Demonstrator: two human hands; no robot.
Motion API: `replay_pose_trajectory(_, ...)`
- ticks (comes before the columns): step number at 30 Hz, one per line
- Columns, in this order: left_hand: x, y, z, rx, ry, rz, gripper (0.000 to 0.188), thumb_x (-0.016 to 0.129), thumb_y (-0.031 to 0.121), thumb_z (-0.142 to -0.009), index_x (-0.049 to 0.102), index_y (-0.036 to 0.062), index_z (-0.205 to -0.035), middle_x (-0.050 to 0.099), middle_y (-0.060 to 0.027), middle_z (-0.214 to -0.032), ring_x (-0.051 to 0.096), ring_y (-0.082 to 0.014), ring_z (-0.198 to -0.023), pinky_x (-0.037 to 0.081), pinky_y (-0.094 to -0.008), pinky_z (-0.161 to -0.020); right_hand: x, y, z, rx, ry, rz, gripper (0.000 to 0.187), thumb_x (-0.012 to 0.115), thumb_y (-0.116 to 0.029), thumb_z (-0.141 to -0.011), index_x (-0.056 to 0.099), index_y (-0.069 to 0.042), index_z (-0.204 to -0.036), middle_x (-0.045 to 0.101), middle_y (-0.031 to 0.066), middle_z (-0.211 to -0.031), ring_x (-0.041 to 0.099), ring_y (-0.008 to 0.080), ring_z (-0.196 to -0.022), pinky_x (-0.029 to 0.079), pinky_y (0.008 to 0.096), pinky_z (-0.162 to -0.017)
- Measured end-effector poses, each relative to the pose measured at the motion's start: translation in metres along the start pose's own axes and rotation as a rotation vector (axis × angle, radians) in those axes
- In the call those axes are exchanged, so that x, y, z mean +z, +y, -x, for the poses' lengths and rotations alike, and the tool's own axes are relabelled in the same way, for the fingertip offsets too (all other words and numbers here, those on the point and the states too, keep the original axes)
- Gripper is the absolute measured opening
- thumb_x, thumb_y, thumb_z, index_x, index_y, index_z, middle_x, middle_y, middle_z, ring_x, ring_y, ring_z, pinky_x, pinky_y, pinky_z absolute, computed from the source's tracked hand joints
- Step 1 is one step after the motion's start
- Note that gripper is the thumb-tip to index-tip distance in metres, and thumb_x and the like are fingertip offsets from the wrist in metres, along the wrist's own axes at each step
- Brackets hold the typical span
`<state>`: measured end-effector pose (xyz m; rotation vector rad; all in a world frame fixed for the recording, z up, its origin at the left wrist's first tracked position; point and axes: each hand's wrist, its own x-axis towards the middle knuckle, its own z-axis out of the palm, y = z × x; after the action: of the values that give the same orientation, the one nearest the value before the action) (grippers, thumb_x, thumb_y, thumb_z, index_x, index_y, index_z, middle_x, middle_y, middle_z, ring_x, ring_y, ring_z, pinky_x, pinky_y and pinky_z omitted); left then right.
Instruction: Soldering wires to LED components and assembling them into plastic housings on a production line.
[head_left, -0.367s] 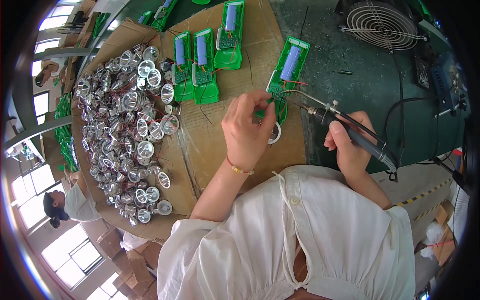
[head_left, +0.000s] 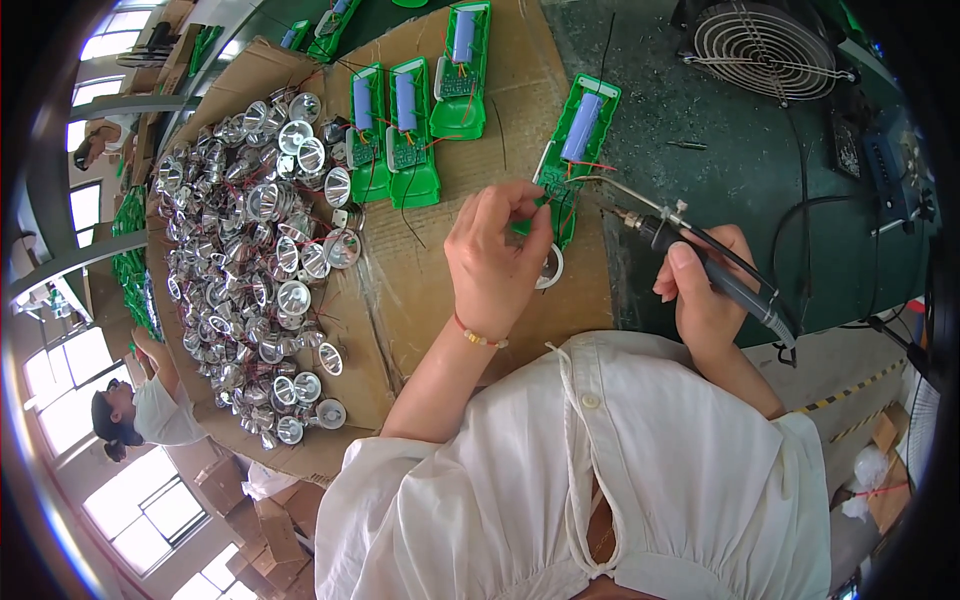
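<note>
An open green plastic casing [head_left: 592, 100] lies in front of me, with a purple cylindrical battery [head_left: 581, 128] in its upper part and a small green circuit board [head_left: 556, 182] below. Over the casing's lower end, my left hand [head_left: 495, 250] pinches its thumb and fingers together beside the board; what they grip is too small to tell. Wrapped round a soldering iron [head_left: 715, 272] is my right hand [head_left: 708, 300]. The iron's tip and its thin curved metal feed tube point left at the board. A round reflector cup [head_left: 550, 268] shows partly under my left hand.
A big pile of silver reflector cups [head_left: 260, 260] covers the left of the cardboard sheet [head_left: 430, 290]. Several green casings with batteries [head_left: 405, 130] lie beyond my left hand. Far right stand a fan with a wire guard [head_left: 762, 50] and a blue box [head_left: 895, 165]. Another person [head_left: 150, 405] is at left.
The soldering iron and my right hand have shifted slightly right, drawing the tip a little away from the board. My left hand stays in place. The person at left has moved an arm.
</note>
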<state>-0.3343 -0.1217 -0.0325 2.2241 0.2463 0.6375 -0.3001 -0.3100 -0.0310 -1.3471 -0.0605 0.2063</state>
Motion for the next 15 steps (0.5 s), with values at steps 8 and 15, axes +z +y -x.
replay_pose_trajectory(8,0.0,0.001,-0.001,0.001,-0.002,0.007,0.019,0.064,-0.005,-0.066,0.057,0.0038,-0.082,0.057,-0.0061,-0.069,0.057,-0.0179,-0.061,0.046,-0.0278,-0.054,-0.01,0.001,0.0,-0.037,0.006,-0.017,0.02,0.064,-0.007,-0.079,0.047,0.001,-0.086,0.057,0.0082,-0.062,0.054,0.0093,-0.048,0.044,0.0197,-0.043)
replay_pose_trajectory(15,-0.012,0.005,-0.012,0.004,0.105,-0.052,0.02,0.07,0.002,-0.065,0.06,0.0043,-0.082,0.059,-0.005,-0.07,0.057,-0.0153,-0.059,0.045,-0.0273,-0.052,-0.021,0.0,-0.003,-0.122,0.025,0.001,0.018,0.06,-0.006,-0.08,0.045,0.002,-0.088,0.056,0.0093,-0.061,0.054,0.0108,-0.048,0.043,0.0203,-0.042)
